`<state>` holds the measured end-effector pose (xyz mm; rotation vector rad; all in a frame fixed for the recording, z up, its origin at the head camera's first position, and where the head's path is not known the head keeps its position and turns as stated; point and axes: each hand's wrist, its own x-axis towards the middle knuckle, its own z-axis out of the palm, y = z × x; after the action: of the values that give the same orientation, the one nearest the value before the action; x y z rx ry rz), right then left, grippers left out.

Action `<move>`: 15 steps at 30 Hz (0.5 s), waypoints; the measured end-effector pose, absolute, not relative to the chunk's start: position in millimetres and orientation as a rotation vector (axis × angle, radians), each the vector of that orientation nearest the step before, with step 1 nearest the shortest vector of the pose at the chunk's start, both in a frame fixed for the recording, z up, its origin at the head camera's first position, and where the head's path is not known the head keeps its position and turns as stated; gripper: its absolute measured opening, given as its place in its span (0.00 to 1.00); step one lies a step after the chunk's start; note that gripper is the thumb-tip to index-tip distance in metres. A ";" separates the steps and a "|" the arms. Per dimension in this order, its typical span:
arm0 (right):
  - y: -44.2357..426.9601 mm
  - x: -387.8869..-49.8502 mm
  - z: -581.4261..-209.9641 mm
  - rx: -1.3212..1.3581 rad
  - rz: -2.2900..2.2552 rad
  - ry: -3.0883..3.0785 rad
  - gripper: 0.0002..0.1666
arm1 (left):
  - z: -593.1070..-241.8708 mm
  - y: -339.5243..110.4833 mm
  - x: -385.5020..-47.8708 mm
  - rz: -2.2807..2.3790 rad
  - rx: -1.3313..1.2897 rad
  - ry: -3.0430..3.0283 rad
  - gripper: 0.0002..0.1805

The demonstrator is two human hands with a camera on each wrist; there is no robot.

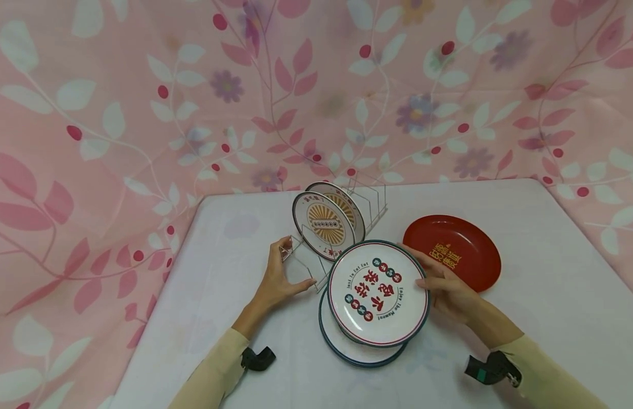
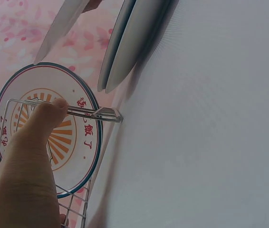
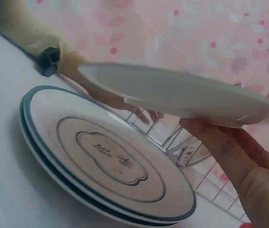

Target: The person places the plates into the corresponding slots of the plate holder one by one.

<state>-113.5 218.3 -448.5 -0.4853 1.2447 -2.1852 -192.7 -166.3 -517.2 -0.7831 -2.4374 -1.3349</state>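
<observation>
Now, nearest to us, two pale sleeves [image 1: 209, 372] are reaching in from the lower corners, each wearing a small black device [image 1: 258, 359] at the wrist. Just beyond, a pair of blue-rimmed plates [image 3: 110, 152] is lying stacked on the white table [image 1: 239, 244], the upper one showing a line drawing. And over that stack, look, the right hand [image 1: 451, 292] is pinching a white plate [image 1: 380, 292] by its edge, thumb on the printed face and fingers underneath, so the plate is hovering clear of the pile, red lettering facing up. Across on the left, the left hand [image 1: 275, 278] is gripping the end of a wire rack [image 2: 107, 114], thumb and fingers closing on its bars. Two sunburst plates, a front one [image 1: 323, 224] and a rear one [image 1: 356, 207], are standing tilted in that rack. Off to the right, a red oval plate [image 1: 454, 241] is resting on the table; behind everything, pink floral cloth [image 1: 316, 85] is hanging.
</observation>
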 end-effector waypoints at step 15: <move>223.1 -118.2 -424.5 -0.621 -2.141 1.348 0.40 | -518.4 -167.5 -193.9 -1.294 -0.817 -2.412 0.62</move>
<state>-118.2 223.1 -424.5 -0.6210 1.3483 -2.1406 -193.9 -167.5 -518.4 -0.8168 -2.4119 -1.2936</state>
